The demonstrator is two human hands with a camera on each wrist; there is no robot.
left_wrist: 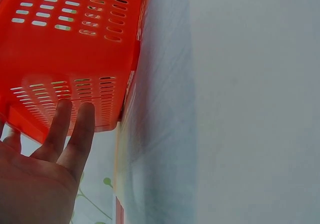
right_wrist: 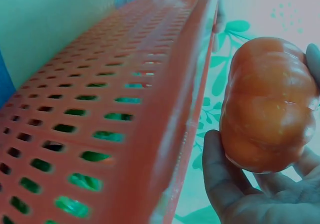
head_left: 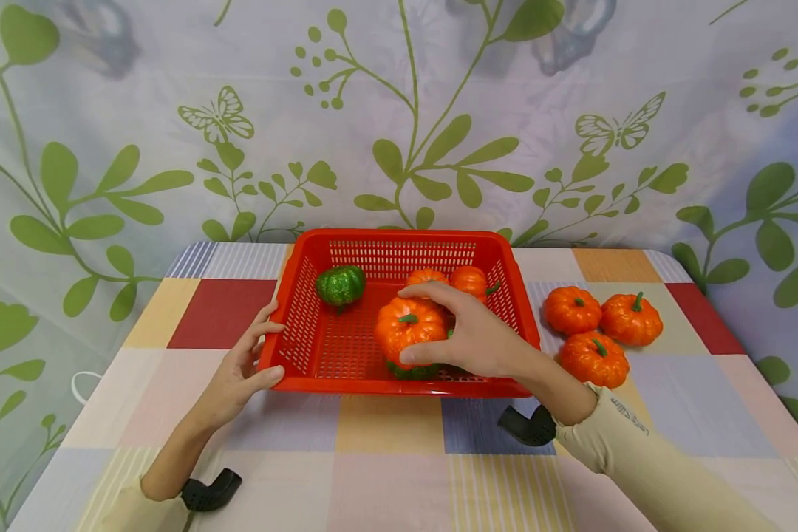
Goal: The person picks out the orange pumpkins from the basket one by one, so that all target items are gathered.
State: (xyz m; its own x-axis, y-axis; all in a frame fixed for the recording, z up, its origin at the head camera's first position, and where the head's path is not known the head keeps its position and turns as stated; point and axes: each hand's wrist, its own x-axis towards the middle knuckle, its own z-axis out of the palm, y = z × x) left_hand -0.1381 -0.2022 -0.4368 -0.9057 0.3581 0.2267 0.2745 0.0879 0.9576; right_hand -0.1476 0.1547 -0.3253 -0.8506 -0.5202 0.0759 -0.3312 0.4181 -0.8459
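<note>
My right hand grips a small orange pumpkin with a green stem and holds it over the red plastic basket. The right wrist view has this pumpkin between thumb and fingers, above the rim. My left hand rests against the basket's left end, thumb at the front corner; in the left wrist view its fingers lie fairly straight along the outer wall. Inside the basket are a green pumpkin at left and two orange pumpkins at back right. Another green one is mostly hidden below the held pumpkin.
Three orange pumpkins cluster on the table right of the basket. A patchwork-patterned cloth covers the table. Behind it hangs a curtain with green leaves and butterflies. Black curved pieces sit at both wrists.
</note>
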